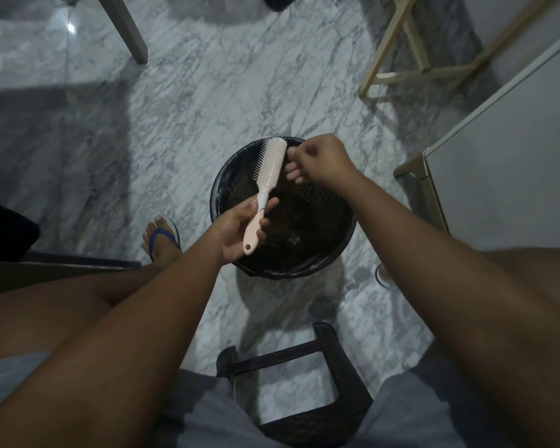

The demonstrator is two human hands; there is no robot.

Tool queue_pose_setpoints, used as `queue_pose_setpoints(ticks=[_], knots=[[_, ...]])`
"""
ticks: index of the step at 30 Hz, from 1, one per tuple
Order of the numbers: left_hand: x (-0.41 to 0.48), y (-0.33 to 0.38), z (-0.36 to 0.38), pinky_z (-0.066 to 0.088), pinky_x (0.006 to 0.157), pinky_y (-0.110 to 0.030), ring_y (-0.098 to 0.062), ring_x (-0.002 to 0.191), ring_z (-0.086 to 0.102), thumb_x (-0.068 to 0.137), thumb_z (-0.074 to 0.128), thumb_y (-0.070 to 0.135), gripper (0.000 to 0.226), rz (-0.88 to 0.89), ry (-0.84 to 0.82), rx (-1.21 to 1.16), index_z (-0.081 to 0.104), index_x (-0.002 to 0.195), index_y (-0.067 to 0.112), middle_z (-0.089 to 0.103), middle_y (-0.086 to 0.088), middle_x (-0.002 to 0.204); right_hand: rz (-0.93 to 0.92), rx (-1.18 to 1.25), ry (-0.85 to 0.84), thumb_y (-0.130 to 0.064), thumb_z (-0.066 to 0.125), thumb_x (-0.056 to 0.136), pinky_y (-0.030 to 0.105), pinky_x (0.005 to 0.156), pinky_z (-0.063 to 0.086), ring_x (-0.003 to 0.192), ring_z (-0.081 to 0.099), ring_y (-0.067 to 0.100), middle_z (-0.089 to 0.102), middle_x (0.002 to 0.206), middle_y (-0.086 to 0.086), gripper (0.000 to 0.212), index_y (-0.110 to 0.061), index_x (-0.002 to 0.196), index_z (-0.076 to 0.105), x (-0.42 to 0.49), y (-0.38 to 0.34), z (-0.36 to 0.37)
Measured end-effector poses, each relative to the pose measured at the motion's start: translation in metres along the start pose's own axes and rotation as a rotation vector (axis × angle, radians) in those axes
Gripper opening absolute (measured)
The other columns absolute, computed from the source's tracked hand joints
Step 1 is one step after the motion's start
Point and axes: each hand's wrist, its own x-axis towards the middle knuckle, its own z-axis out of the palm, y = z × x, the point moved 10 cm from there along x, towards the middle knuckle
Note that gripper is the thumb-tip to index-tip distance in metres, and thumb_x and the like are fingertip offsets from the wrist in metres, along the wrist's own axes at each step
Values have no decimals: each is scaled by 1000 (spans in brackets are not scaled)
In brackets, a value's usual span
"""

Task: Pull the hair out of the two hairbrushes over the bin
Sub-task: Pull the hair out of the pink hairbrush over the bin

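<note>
One brush [272,163] gripped by the left hand [236,231], over one bin [214,195]; right hand [320,160] curled against it, hold unclear.

Pink plastic hairbrush [270,169] smooth; floor [207,92] glossy marble; bin [343,234] black plastic.

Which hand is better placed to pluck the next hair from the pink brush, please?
The right hand: its curled fingers sit at the head of the pink brush over the bin, while the left hand is busy gripping the handle.
</note>
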Motion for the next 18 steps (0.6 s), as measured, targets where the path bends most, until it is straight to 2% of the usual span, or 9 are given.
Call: queue_pose_setpoints(ticks=[3, 5, 6, 8, 9, 11, 13, 15, 18], knots=[[-3, 6, -9, 49, 52, -21, -10, 63, 57, 101, 44, 16, 44, 23, 30, -7, 46, 144, 19, 70, -1, 118, 80, 68, 89, -13, 47, 104, 21, 53, 54, 61, 65, 15, 67, 80, 13, 22, 3, 101, 62, 5, 17, -20], [-5, 6, -13, 49, 52, -21, -10, 63, 57, 100, 45, 16, 44, 16, 40, 1, 46, 144, 19, 69, -1, 119, 207, -58, -1, -2, 46, 100, 29, 58, 55, 69, 65, 21, 68, 99, 20, 19, 7, 110, 59, 7, 48, -15], [-5, 5, -14, 49, 52, -21, -10, 63, 57, 100, 45, 16, 44, 9, 42, 4, 47, 144, 19, 69, 0, 119, 234, -206, -57, 2, 49, 95, 33, 67, 57, 81, 67, 25, 67, 110, 19, 27, 7, 120, 59, 7, 60, -12], [-5, 1, -14, 49, 52, -21, -10, 63, 57, 99, 47, 17, 44, -7, 41, 10, 48, 142, 19, 69, -1, 120, 120, -402, -100, -1, 60, 88, 31, 98, 50, 117, 62, 23, 59, 135, 9, 51, -7, 139, 54, 4, 58, -5], [-5, -1, -13, 49, 52, -21, -11, 64, 57, 98, 48, 17, 43, -18, 38, 13, 50, 141, 19, 69, -1, 120, 53, -374, -114, -10, 68, 87, 28, 104, 45, 126, 57, 21, 52, 144, 5, 63, -12, 146, 45, -1, 50, 2], [-4, -7, -11, 49, 52, -21, -11, 66, 57, 98, 50, 18, 41, -48, 20, 25, 53, 139, 20, 67, -2, 119, -51, -273, -152, -38, 84, 74, 31, 110, 40, 136, 45, 18, 32, 157, 2, 105, -21, 156, 20, -8, 31, 14], [-3, -12, -8, 48, 53, -21, -10, 69, 55, 97, 51, 19, 40, -80, -7, 51, 55, 137, 21, 65, -1, 118, -128, -381, -183, -55, 89, 57, 36, 118, 31, 147, 27, 19, 18, 164, 3, 133, -24, 158, 7, -8, 16, 24], [-3, -15, -5, 49, 54, -22, -10, 70, 54, 98, 50, 19, 39, -98, -33, 62, 55, 137, 22, 64, -1, 117, -208, -550, -168, -53, 91, 55, 34, 118, 27, 148, 26, 21, 25, 162, 6, 133, -17, 158, 15, -5, 4, 28], [-4, -16, -1, 49, 53, -23, -11, 67, 53, 101, 45, 18, 41, -114, -52, 28, 51, 141, 22, 66, 0, 117, -247, -587, -88, -49, 94, 51, 27, 108, 38, 133, 49, 17, 47, 151, 3, 116, -15, 149, 41, 1, -8, 19]])
